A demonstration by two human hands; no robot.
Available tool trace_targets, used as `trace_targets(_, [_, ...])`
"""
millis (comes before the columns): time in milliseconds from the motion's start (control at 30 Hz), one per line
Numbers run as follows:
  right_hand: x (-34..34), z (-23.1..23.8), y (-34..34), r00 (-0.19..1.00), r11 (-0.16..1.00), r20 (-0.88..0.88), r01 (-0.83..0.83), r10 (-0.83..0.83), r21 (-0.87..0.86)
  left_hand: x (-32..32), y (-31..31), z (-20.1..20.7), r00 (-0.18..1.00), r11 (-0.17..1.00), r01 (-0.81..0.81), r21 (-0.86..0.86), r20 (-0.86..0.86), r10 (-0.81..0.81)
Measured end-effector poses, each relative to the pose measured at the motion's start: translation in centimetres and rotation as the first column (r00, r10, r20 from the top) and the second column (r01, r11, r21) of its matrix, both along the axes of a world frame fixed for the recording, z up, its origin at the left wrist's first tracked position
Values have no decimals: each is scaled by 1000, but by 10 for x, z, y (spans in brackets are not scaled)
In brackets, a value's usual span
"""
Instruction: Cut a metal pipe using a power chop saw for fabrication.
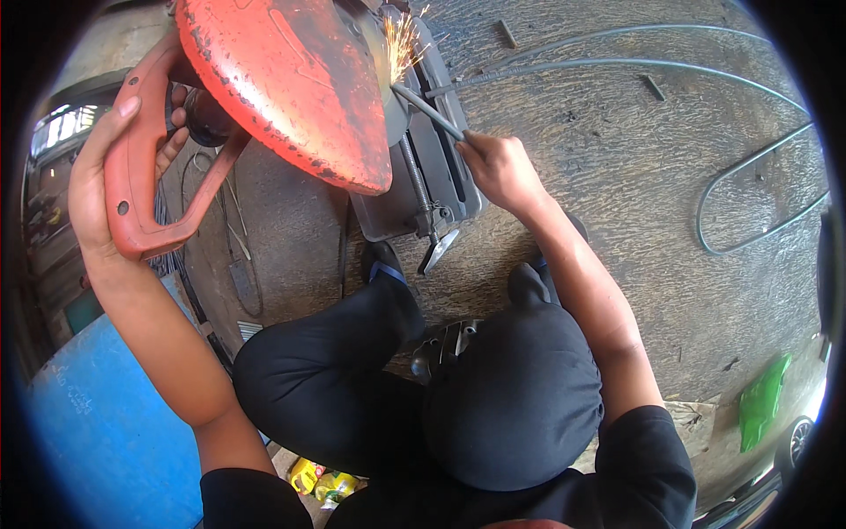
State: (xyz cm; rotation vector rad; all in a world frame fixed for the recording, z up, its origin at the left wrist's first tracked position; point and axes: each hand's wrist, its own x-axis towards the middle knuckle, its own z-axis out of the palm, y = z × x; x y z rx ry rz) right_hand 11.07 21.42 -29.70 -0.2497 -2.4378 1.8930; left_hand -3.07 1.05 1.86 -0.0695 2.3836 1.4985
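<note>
Far left: blue flat-topped surface (106, 432) at the lower edge, cluttered shelving above it, too dim to make out.

Left hand (101, 176) wrapped around the orange-red loop-shaped plastic handle (141, 189) of a chop saw, palm against the outer bar, fingers curled through the opening, thumb up along the top; closed tight on the handle. Handle joined to the saw's worn orange-red metal blade guard (291, 88), chipped and scuffed, tilted down toward the right. Grey cutting disc (392, 101) showing just past the guard's right edge, yellow sparks (404, 40) fanning up from its rim.

Below the disc: dark grey metal saw base (423, 189) with a threaded clamp screw (416, 172) running toward the person and a small crank at its near end.

Thin grey steel rod (427, 110) lying across the base, its far end touching the disc where the sparks rise, its near end running down and right into the right hand (498, 167). Right hand pinched shut on the rod's near end, just beside the base's right edge, fingertips forward, rod sticking out ahead of the grip toward the disc.

Centre bottom: bent knees in black trousers (502, 397), squatting on the rough grey ground (634, 159).

Right: long curved steel rods (740, 176) looping over the ground, well apart from the hand; green plastic scrap (762, 401) at the lower right.
</note>
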Motion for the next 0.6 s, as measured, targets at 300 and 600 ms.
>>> trace_targets(300, [-1, -11, 0, 989, 959, -142, -3, 45, 285, 0, 2, -3, 1000, 1000, -3, 29, 0, 3])
trace_targets(600, [-4, -32, 9, 973, 927, 227, 40, 49, -372, -11, -10, -2, 999, 999, 36, -15, 19, -35])
